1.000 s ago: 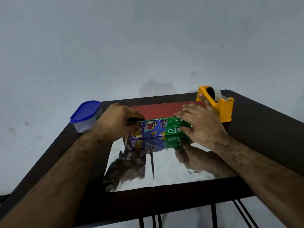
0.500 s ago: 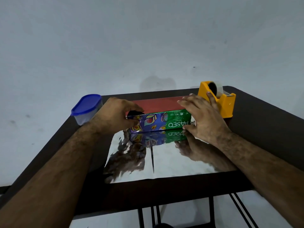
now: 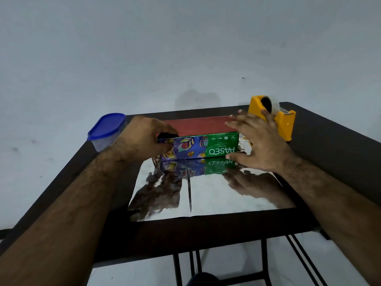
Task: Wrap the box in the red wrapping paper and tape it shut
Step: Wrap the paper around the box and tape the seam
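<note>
Steadying the green-and-purple cardboard tissue box (image 3: 199,147) on silver-backed red wrapping paper (image 3: 206,193). Left hand (image 3: 144,141) grasps its end; right hand (image 3: 257,145), fingers spread, released grip, braces the other, likely for squaring.

Your left hand (image 3: 144,139) gripped the left end of the Paseo tissue box (image 3: 203,146), fingers curled round it. Your right hand (image 3: 258,144) lay with fingers spread at the box's right end. The box stood on the wrapping paper (image 3: 214,195), silver side up, its red face (image 3: 198,125) folded over the box. A yellow tape dispenser (image 3: 277,118) and a blue-lidded container (image 3: 107,131) flanked them on the dark table (image 3: 329,153).
</note>
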Tool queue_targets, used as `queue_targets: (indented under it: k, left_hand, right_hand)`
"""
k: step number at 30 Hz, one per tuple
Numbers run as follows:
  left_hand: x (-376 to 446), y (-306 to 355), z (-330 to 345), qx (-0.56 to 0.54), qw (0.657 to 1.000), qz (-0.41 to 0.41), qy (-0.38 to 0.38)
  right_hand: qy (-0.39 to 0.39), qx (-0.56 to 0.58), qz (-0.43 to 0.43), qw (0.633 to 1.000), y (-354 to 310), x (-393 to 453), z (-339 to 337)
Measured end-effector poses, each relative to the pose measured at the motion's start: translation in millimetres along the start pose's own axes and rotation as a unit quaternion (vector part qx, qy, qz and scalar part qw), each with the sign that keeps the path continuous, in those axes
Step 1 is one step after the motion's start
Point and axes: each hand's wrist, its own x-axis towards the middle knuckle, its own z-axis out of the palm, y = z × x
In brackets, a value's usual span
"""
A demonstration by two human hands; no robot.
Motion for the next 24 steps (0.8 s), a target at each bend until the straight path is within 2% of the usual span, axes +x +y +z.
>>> queue_targets:
  k: [14,24]
  left_hand:
    - [-2,8,-4,0.001,1.000,0.002,0.002]
    - [-3,7,-3,0.020,0.999,0.027,0.028]
  right_hand:
    - [-0.047,-0.025,-0.021,0.998,-14,1,6]
    - [0.053,-0.013,-0.012,0.998,-23,22,17]
